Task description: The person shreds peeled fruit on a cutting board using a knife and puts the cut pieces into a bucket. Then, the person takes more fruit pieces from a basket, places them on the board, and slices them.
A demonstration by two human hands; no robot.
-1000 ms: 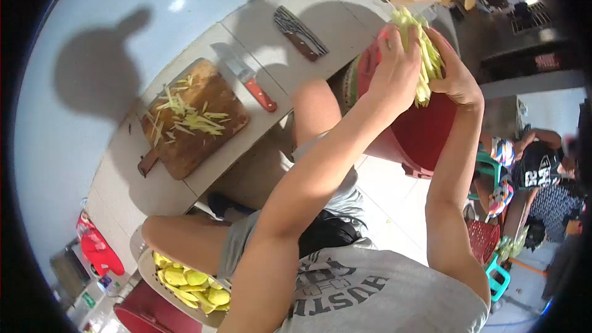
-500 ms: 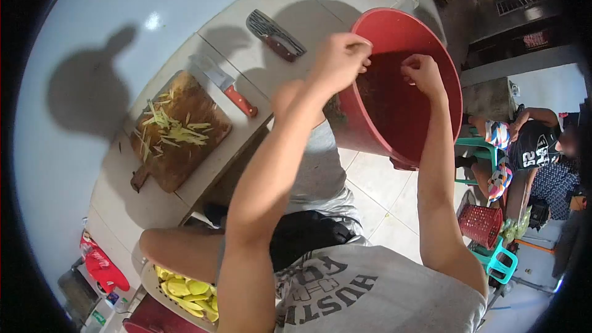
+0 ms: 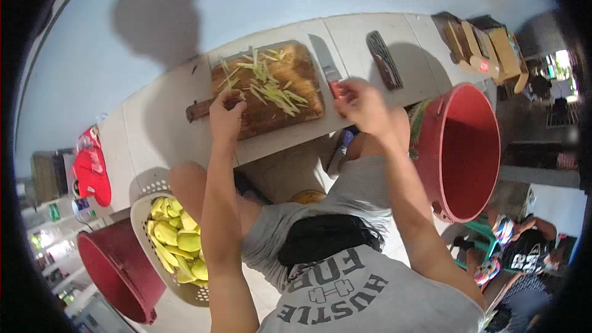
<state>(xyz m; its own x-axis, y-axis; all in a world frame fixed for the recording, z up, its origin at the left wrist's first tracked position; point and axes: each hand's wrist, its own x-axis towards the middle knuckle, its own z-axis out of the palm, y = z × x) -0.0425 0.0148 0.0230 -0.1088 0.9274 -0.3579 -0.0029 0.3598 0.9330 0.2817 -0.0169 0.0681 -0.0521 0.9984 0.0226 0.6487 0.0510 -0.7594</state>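
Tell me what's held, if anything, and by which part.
The right hand is at the knife handle, grip unclear from blur; for the left hand, I cannot tell.

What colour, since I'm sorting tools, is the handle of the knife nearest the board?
The handle is red; the head view shows it best.

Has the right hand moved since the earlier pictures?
Yes, leftward along the counter: the right hand was over the right bucket, now at the red-handled knife.

Tiled counter (image 3: pixel 354 32) beneath cutting board (image 3: pixel 302 74), knives (image 3: pixel 325 58)
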